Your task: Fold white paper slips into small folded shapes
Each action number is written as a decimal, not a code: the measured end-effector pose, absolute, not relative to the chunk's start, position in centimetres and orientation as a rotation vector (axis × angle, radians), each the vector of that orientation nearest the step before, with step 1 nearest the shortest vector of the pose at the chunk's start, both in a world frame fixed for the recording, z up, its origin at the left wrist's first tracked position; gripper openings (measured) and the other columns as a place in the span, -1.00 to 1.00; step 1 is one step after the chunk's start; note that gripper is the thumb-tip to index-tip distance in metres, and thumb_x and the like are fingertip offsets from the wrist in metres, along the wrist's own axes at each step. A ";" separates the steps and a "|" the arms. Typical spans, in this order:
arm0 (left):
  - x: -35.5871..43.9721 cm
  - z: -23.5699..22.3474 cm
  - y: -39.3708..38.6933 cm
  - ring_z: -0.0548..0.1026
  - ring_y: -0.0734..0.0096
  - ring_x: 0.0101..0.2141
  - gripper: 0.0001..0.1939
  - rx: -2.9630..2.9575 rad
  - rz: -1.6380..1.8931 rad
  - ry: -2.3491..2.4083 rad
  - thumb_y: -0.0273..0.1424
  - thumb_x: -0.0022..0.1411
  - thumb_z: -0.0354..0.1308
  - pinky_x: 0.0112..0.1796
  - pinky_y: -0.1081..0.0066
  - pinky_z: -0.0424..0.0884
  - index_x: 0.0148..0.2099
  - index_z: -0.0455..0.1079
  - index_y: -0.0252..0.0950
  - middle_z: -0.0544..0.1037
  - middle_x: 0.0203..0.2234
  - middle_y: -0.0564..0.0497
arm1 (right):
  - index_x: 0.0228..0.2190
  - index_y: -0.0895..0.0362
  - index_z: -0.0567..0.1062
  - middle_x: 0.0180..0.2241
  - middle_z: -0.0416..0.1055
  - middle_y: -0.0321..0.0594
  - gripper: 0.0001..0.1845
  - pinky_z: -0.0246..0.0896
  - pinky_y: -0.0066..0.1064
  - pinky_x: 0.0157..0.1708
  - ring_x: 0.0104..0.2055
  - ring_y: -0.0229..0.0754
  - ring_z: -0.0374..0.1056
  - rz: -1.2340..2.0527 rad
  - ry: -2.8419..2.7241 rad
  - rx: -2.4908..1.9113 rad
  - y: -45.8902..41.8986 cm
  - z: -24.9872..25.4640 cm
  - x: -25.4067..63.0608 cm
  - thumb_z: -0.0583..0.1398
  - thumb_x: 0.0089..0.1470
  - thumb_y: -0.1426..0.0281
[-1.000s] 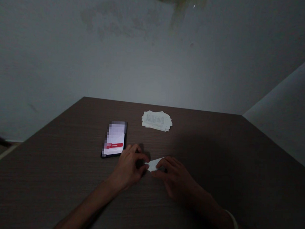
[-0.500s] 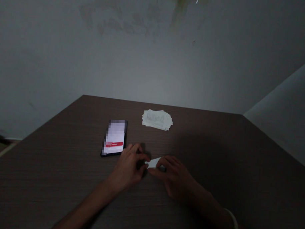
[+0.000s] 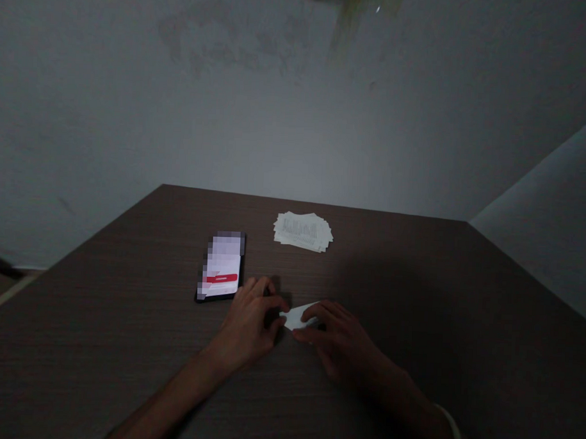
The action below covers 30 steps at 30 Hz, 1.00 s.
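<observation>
A small white piece of paper (image 3: 296, 316) lies between my two hands, low over the table. The thumb and forefinger of my left hand (image 3: 254, 314) pinch its left end. My right hand (image 3: 337, 330) has its fingers closed on the right part, forefinger on top and thumb along the near edge. That hand covers the paper's right end. Past my hands rests a loose, uneven stack of printed paper slips (image 3: 303, 231).
A phone (image 3: 223, 262) with its screen lit lies just beyond my left hand, partly blurred out. The dark wooden table (image 3: 103, 290) runs back to a stained grey wall (image 3: 296, 130). A second wall (image 3: 557, 209) stands at the right.
My right hand has shifted slightly to the right along the paper, and more of its white surface shows. My left hand stays at the left end.
</observation>
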<state>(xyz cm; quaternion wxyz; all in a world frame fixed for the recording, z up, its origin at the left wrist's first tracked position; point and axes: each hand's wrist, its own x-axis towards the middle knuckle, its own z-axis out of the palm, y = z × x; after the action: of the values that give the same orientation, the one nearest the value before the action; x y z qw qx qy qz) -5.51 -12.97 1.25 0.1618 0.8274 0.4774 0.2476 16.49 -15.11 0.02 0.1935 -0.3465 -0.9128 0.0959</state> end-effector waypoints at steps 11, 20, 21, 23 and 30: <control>-6.1 1.4 -12.5 0.29 0.16 -0.16 -0.85 2.483 0.727 1.372 -0.53 0.11 0.22 -0.16 0.16 0.31 -0.23 0.44 -0.24 0.33 -0.20 -0.04 | -0.07 0.10 0.45 -0.12 0.45 -0.15 -0.68 0.23 -0.23 -0.05 -0.09 -0.14 0.32 0.441 -2.272 -1.154 -13.2 0.7 18.8 0.15 0.13 0.54; -5.6 2.4 -13.6 0.38 0.27 -0.19 -0.85 2.527 0.703 1.009 -0.50 0.32 0.00 -0.18 0.25 0.39 -0.15 0.38 -0.28 0.39 -0.19 -0.07 | -0.15 0.10 0.50 -0.28 0.45 -0.22 -0.72 0.20 -0.28 -0.15 -0.20 -0.15 0.29 0.533 -2.281 -1.208 -13.3 0.8 18.3 0.20 0.07 0.55; -5.4 2.5 -13.9 0.38 0.25 -0.16 -0.84 2.538 0.649 0.981 -0.49 0.32 0.01 -0.15 0.24 0.40 -0.11 0.38 -0.28 0.40 -0.18 -0.08 | -0.17 0.10 0.50 -0.30 0.45 -0.22 -0.74 0.20 -0.28 -0.16 -0.22 -0.16 0.29 0.532 -2.273 -1.214 -13.2 0.8 18.3 0.20 0.08 0.55; -5.1 2.5 -14.2 0.39 0.21 -0.11 -0.80 2.555 0.610 0.975 -0.48 0.31 0.03 -0.09 0.19 0.40 -0.04 0.36 -0.27 0.42 -0.14 -0.09 | -0.19 0.11 0.50 -0.33 0.45 -0.23 -0.77 0.19 -0.29 -0.18 -0.25 -0.17 0.28 0.523 -2.258 -1.212 -13.2 0.7 18.3 0.20 0.09 0.54; -4.5 1.7 -14.5 0.42 0.17 -0.09 -0.73 2.641 0.494 1.003 -0.44 0.30 0.07 -0.06 0.15 0.41 0.04 0.33 -0.26 0.45 -0.09 -0.10 | -0.24 0.10 0.51 -0.42 0.42 -0.27 -0.80 0.18 -0.37 -0.32 -0.36 -0.21 0.29 0.572 -2.129 -1.226 -13.4 0.7 18.1 0.20 0.05 0.53</control>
<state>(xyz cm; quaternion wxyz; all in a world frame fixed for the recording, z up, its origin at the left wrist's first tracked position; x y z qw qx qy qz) -4.54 -14.50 1.73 0.1366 0.9123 0.3464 0.1707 18.07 -13.40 0.72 0.3046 -0.4630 -0.8039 0.2158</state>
